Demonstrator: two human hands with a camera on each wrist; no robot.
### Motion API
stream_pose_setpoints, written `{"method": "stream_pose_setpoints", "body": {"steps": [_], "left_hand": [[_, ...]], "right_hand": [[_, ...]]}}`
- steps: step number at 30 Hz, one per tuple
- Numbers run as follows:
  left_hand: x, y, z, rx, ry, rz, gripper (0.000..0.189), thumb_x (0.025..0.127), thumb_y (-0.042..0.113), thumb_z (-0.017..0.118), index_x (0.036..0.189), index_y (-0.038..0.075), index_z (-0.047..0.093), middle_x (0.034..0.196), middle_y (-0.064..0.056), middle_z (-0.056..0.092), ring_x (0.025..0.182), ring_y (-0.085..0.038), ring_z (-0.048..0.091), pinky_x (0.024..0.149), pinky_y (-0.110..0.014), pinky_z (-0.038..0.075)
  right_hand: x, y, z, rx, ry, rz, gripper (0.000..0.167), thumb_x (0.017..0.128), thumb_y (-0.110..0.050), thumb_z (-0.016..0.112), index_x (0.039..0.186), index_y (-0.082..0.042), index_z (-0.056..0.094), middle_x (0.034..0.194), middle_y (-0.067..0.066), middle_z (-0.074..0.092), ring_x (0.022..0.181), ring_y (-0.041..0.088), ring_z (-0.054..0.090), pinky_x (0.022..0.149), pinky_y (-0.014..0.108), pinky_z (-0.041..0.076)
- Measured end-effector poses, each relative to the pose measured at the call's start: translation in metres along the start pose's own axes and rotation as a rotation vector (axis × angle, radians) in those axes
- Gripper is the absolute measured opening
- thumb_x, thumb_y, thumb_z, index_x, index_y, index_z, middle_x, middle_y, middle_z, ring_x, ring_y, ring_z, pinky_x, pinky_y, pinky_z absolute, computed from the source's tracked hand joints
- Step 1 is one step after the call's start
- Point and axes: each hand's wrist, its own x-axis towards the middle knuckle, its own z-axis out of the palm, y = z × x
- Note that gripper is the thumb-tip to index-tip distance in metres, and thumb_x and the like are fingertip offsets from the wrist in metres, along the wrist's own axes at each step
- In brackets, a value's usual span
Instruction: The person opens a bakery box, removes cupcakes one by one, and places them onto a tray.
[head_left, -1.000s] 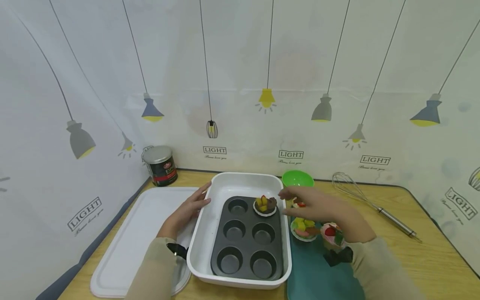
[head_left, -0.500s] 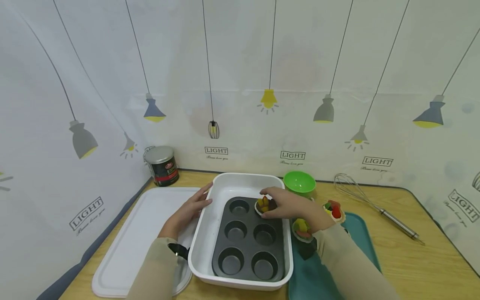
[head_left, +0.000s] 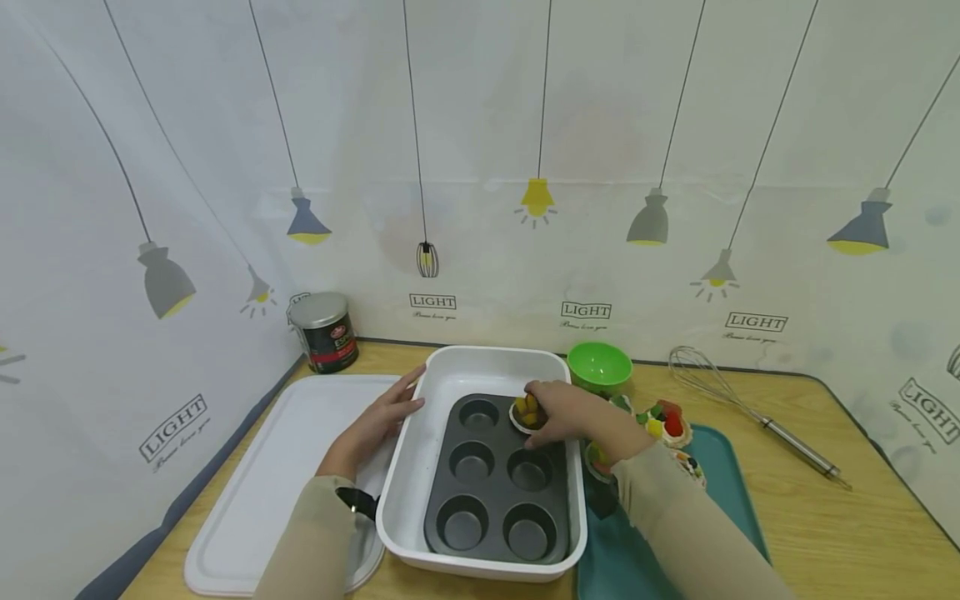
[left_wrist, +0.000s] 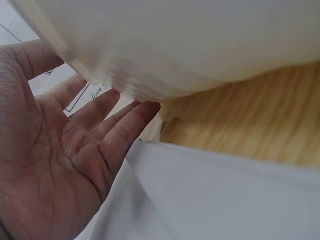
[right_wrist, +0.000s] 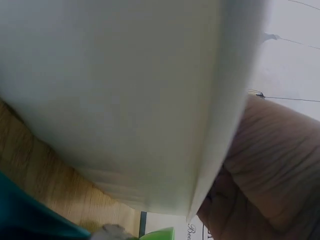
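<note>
A cupcake (head_left: 527, 412) with yellow pieces on a brown top and a pale rim sits in the far right cup of the dark muffin tin (head_left: 496, 493). My right hand (head_left: 567, 414) reaches over the rim of the white baking dish (head_left: 401, 486), its thumb and fingers curled round the cupcake's right side. The palm hides part of it. The tin lies inside the dish, its other cups bare. My left hand (head_left: 377, 423) rests at the dish's left wall, fingers extended; in the left wrist view, the fingertips (left_wrist: 150, 107) touch the wall's underside.
Several decorated cupcakes (head_left: 666, 421) stand right of the dish on a teal tray (head_left: 722, 469), partly behind my right arm. A green bowl (head_left: 600, 365) and a whisk (head_left: 750, 412) lie behind. At left are a white lid (head_left: 277, 483) and a black can (head_left: 325, 332).
My right hand has come from beside the dish's right rim to the cupcake, then shifted slightly, its thumb lower. The left hand stays at the dish's left wall.
</note>
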Motion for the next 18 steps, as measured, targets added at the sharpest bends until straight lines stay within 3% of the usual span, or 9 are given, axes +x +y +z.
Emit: {"method": "stream_pose_setpoints", "body": {"steps": [6, 18], "left_hand": [[-0.0001, 0.0000, 0.0003, -0.007, 0.007, -0.006, 0.064, 0.099, 0.034, 0.060, 0.156, 0.042, 0.032, 0.162, -0.001, 0.032, 0.143, -0.031, 0.041, 0.111, -0.058, 0.035], [-0.0003, -0.0002, 0.0003, -0.005, 0.014, -0.006, 0.062, 0.099, 0.034, 0.060, 0.154, 0.044, 0.034, 0.162, -0.001, 0.033, 0.144, -0.031, 0.039, 0.112, -0.059, 0.033]], "right_hand": [[0.0030, 0.0045, 0.0011, 0.028, 0.008, -0.003, 0.073, 0.078, -0.037, 0.088, 0.135, -0.006, 0.054, 0.116, 0.004, 0.063, 0.107, 0.019, 0.059, 0.096, 0.039, 0.049], [0.0021, 0.0064, 0.0018, 0.044, 0.030, -0.015, 0.069, 0.077, -0.038, 0.088, 0.130, -0.008, 0.056, 0.114, 0.003, 0.062, 0.105, 0.018, 0.058, 0.095, 0.039, 0.050]]}}
